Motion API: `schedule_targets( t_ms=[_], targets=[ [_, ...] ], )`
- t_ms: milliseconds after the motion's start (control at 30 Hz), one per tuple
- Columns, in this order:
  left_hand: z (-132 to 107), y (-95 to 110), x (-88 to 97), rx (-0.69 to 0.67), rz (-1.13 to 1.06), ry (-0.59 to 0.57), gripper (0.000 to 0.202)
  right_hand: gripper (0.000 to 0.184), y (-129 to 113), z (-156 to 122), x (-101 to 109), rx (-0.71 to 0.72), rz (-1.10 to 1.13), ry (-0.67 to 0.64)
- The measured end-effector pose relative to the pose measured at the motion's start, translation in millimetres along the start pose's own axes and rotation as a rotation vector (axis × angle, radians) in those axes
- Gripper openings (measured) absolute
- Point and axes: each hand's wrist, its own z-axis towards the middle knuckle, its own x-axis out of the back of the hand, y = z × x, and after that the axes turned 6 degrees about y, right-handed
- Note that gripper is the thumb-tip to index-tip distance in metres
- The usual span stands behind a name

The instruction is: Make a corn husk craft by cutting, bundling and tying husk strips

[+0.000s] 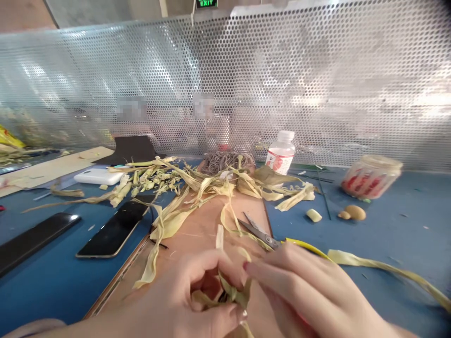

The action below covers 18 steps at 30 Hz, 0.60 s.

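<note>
My left hand [183, 291] is closed around a small bundle of dried corn husk strips [234, 295], with thumb and fingertips pressed on it. Something dark shows inside the bundle, too hidden to name. Against its right side, my right hand [306, 286] is closed, its fingertips at the edge of the same husk; its thumb is mostly hidden. Beyond the right hand lie scissors [269, 240] with yellow handles, blades apart, partly covered by that hand. Loose husks [176, 218] spread over the brown board [207, 216] under both hands.
Two dark phones [116, 230] [38, 234] and a white case [98, 176] lie left on the blue table. A white-capped bottle [281, 152], a tilted jar [371, 177], and small tan pieces [355, 212] are right. Tangled twine [229, 163] sits before a perforated metal screen [225, 70].
</note>
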Motion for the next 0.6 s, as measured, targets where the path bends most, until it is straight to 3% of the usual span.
schedule_targets(
  t_ms=[33,200,267,433,600],
  targets=[
    [0,0,1.2,-0.020,-0.014,-0.033,0.020,0.029,4,9,3,0.008,0.040,0.002],
    [2,-1,6.3,-0.109,-0.027,-0.113,0.018,0.059,17,45,9,0.088,0.187,-0.389],
    [2,0,7.4,-0.124,-0.016,-0.115,0.019,0.065,22,51,8,0.088,0.277,-0.466],
    [1,-4,5.7,-0.146,-0.016,-0.153,0.027,0.046,31,48,3,-0.046,0.411,-0.456],
    [1,-12,4.0,-0.162,-0.053,-0.123,0.034,0.026,29,45,-3,-0.090,0.426,-0.388]
  ],
)
